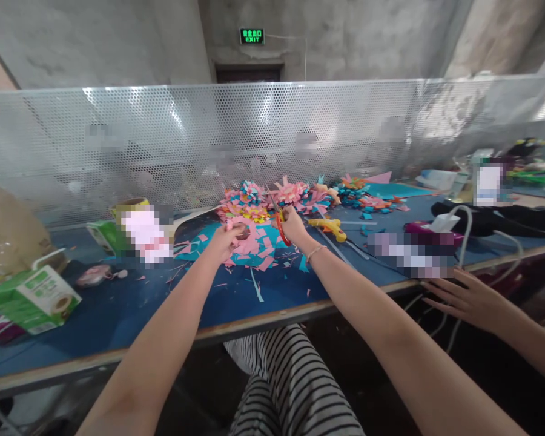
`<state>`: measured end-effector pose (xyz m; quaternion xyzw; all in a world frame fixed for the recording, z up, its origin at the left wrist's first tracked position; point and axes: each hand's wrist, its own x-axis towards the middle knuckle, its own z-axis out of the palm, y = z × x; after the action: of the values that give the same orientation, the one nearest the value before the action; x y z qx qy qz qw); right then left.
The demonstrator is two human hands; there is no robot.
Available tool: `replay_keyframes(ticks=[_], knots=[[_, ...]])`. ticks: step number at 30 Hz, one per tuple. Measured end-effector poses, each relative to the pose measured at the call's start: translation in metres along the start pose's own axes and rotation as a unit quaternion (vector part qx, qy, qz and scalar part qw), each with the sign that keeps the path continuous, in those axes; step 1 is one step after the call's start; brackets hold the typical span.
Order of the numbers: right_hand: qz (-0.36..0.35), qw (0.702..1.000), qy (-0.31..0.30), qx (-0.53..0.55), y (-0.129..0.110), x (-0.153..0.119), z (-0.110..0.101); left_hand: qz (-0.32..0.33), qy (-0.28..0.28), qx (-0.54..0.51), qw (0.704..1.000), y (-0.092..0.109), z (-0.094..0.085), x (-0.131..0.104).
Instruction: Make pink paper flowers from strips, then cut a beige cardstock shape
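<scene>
My left hand (228,241) is closed at the pink paper pieces (251,237); its fingers seem to pinch something pink, but the exact piece is hard to make out. Just to its right, my right hand (294,229) grips red-handled scissors (281,230), their blades pointing up and away. Beneath both hands, pink scraps lie over a teal sheet (202,247) on the blue table (227,300). Beyond them sits a row of pink, teal and yellow paper flowers (291,192). A yellow glue gun (329,228) rests right of my right hand.
A green and white carton (34,298) and a pink round case (94,275) are at the left. A perforated metal screen (186,139) stands behind the table. Another person's hand (465,295) reaches in at the lower right, near cables.
</scene>
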<state>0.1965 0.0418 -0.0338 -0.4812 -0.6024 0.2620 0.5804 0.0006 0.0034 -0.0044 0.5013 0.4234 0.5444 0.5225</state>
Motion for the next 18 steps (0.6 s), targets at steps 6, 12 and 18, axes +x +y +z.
replay_keyframes(ticks=[6,12,18], knots=[[-0.01,0.992,0.013,-0.127,0.001,-0.002,-0.011,-0.008,0.03,-0.04,0.999,0.005,-0.003,0.003],[-0.034,0.983,-0.006,-0.182,0.003,-0.005,-0.009,0.013,0.065,-0.066,0.996,0.007,-0.011,0.009],[-0.061,0.972,-0.088,-0.21,-0.005,-0.012,-0.002,0.056,0.149,-0.091,0.983,0.008,-0.023,0.02]])
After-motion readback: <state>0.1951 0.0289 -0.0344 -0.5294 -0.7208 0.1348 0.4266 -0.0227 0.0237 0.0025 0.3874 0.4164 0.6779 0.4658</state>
